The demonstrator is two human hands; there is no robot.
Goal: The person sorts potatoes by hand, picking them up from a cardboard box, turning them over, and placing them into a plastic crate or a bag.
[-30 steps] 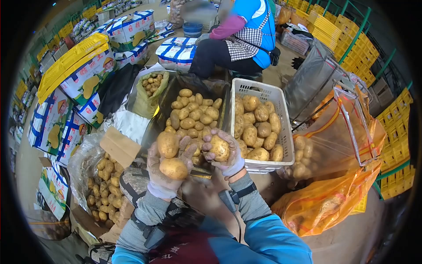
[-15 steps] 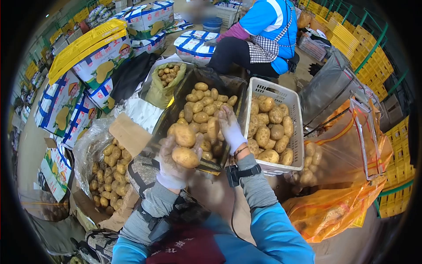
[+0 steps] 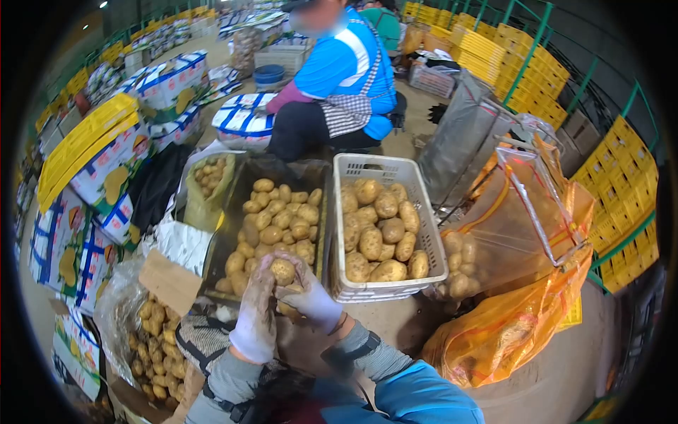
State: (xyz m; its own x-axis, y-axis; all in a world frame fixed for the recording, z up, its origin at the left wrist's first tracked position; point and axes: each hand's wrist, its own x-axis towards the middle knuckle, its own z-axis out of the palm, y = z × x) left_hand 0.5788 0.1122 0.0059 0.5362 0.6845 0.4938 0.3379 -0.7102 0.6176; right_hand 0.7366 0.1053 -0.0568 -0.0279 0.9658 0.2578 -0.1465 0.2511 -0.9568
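Both my gloved hands meet at the near edge of a dark bin [image 3: 328, 230] that holds many potatoes. Between the fingers of my left hand [image 3: 256, 314] and my right hand [image 3: 314, 300] is a potato [image 3: 282, 271]. Part of a second potato [image 3: 287, 308] shows lower down between the palms. Both sets of fingers are curled inward, and the gloves look soiled. Right of the bin stands a white plastic crate [image 3: 388, 290] with larger potatoes in it.
An orange mesh bag [image 3: 505, 336] on a metal frame stands to the right, with potatoes behind its mesh. At left are loose potatoes [image 3: 159, 353] in a plastic-lined carton and a green sack [image 3: 203, 212]. A co-worker [image 3: 346, 78] crouches ahead near printed boxes [image 3: 106, 169].
My right hand has come back from the bin to join my left, and both now close round the potatoes. The view has swung right, and the co-worker shows more fully.
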